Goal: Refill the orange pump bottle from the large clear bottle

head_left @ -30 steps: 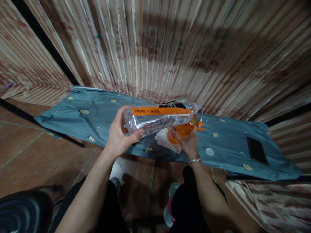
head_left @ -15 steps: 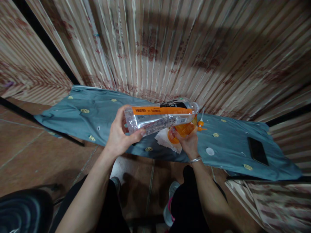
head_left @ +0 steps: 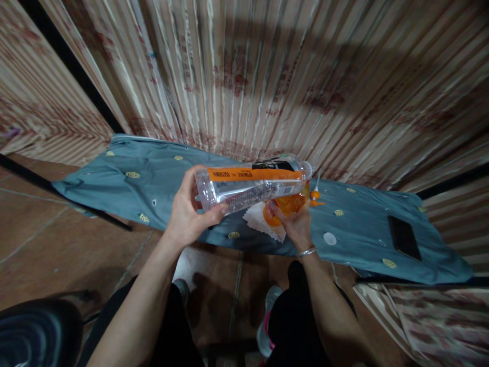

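Observation:
My left hand (head_left: 191,209) is wrapped round the base of a large clear plastic bottle (head_left: 244,191) with an orange and black label. The bottle lies nearly level, its neck at the right and tipped over an orange bottle (head_left: 289,206). Below it, my right hand (head_left: 298,223) grips that orange see-through bottle, whose mouth is hidden behind the clear one. A white paper tissue (head_left: 260,220) lies on the cloth under the orange bottle. Just right of the orange bottle is an orange pump head (head_left: 315,198) with a pale tube.
A teal patterned cloth (head_left: 153,178) covers the narrow table. On its right part lie a round white cap (head_left: 329,238) and a black phone (head_left: 404,238). Striped curtains (head_left: 237,76) hang behind, with dark metal poles (head_left: 76,66) at the sides. A dark round seat (head_left: 38,331) stands at lower left.

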{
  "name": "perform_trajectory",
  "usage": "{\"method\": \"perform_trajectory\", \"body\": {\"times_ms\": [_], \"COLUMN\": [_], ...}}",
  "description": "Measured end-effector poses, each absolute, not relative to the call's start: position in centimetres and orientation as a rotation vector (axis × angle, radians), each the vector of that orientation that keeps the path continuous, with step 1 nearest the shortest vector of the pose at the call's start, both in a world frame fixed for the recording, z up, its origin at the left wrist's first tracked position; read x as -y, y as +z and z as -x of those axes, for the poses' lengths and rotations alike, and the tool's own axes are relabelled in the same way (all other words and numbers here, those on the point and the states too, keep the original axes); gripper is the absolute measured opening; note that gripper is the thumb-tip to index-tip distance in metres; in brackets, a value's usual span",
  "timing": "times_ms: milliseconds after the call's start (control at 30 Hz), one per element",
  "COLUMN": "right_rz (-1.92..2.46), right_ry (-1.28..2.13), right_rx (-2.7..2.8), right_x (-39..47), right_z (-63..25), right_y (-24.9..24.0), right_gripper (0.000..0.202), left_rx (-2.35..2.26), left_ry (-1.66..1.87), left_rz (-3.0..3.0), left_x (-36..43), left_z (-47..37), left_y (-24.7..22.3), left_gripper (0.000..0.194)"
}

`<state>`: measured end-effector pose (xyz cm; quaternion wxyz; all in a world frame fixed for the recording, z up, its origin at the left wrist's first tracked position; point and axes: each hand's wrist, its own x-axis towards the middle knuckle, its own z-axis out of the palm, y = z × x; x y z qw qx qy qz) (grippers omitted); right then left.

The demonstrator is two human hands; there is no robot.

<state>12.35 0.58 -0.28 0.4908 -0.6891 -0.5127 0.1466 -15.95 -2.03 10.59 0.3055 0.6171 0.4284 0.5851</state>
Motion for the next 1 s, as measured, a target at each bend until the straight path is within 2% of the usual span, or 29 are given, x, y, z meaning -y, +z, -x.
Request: {"method": "perform_trajectory", "body": {"times_ms": [1000], "right_rz": [1.698], "right_ry": [0.381], "right_rx": [1.230], "right_x": [-0.62], "right_z": [-12.16], "right_y": [-0.15], "right_gripper": [0.078], "left_rx": [-1.142], "left_ry": [1.558], "left_rz": [-1.675], "left_x": [2.10], "left_z": [15.99], "left_y": [10.44], "left_gripper": [0.075]}}
